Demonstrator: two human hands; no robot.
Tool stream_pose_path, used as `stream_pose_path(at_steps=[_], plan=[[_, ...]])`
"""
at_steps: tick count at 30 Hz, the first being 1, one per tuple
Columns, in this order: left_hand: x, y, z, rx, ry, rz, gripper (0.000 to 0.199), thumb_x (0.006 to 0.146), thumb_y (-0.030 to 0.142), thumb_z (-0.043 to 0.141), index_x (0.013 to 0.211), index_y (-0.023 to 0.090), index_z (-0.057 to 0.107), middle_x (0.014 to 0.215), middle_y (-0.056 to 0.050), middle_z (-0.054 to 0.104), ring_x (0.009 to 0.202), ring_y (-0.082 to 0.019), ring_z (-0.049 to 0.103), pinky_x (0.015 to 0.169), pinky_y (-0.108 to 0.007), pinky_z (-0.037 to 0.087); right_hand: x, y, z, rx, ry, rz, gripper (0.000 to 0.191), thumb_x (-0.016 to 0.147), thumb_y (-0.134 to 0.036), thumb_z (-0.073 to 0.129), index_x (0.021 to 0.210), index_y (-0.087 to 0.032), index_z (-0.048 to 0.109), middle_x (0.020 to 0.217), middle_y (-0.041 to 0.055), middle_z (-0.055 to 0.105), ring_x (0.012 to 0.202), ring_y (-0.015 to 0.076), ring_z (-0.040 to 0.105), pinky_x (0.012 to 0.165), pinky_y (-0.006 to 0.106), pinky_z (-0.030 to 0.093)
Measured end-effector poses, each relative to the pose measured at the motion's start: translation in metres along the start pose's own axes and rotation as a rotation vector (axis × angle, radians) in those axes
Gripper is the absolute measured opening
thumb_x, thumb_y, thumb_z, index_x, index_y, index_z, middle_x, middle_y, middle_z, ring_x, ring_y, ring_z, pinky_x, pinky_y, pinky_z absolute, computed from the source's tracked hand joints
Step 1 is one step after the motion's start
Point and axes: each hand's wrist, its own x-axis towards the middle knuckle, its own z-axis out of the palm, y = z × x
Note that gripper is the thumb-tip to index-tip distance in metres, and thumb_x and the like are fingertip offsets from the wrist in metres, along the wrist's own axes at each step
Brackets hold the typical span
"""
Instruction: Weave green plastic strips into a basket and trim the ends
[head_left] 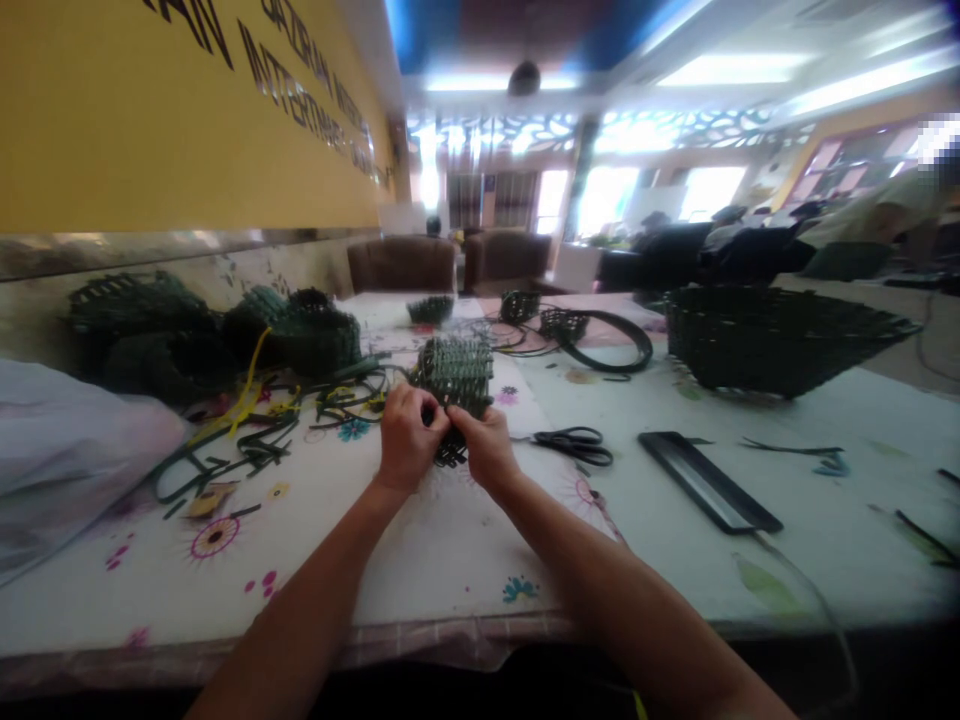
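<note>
Seated view across a long table, with a floral cloth [450, 570], showing a woven piece [454, 385] of dark green strips held upright near the table's near edge, just above the cloth and in front of the wearer. The left hand [407, 440] is clenched on the lower part of the weave, its fingers curled over the front. The right hand [486, 447] grasps the same part just beside it, and the fingertips [457, 420] of the two hands nearly meet. Loose strip ends [451, 455] hang below the hands. To the right of the hands lie black-handled scissors [577, 445], closed, and farther right a flat black case [709, 482]. Beyond these stands a large dark basket [772, 340], tilted slightly on the cloth. Toward the far end of the table are small woven pieces [430, 310] and a coiled strip [607, 340]. To the left, loose green strips [247, 440] and yellow strips [247, 375] lie in a tangle in front of a heap of dark green baskets [217, 335], beside a pale plastic bag [67, 450]. A yellow banner [172, 110] runs along the left wall; brown armchairs [401, 265] and other seated people [750, 245] appear in the background.
</note>
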Motion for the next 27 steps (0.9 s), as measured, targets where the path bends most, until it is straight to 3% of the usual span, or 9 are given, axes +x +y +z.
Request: stream_pose_path(at_steps=[14,27], plan=[[-0.005,-0.003,0.004,-0.035,0.023,0.011,0.012,0.081,0.016,0.057,0.073,0.021,0.050,0.076,-0.002,0.052,0.080,-0.019,0.050,0.076,-0.034,0.044,-0.001,0.001,-0.002,-0.077,0.020,-0.032,0.014,0.065,-0.026,0.069,0.062,-0.015,0.062,0.056,-0.0042,0.056,0.053,0.0100,0.048,0.056,0.024,0.044],[-0.005,-0.002,0.001,-0.055,0.025,0.021,0.011,0.082,0.017,0.057,0.073,0.020,0.051,0.075,-0.002,0.050,0.077,-0.018,0.048,0.073,-0.033,0.041,-0.004,-0.013,-0.001,0.050,-0.039,0.095,0.016,0.059,-0.026,0.076,0.068,-0.013,0.070,0.066,0.0002,0.068,0.061,0.0128,0.059,0.063,0.026,0.049]])
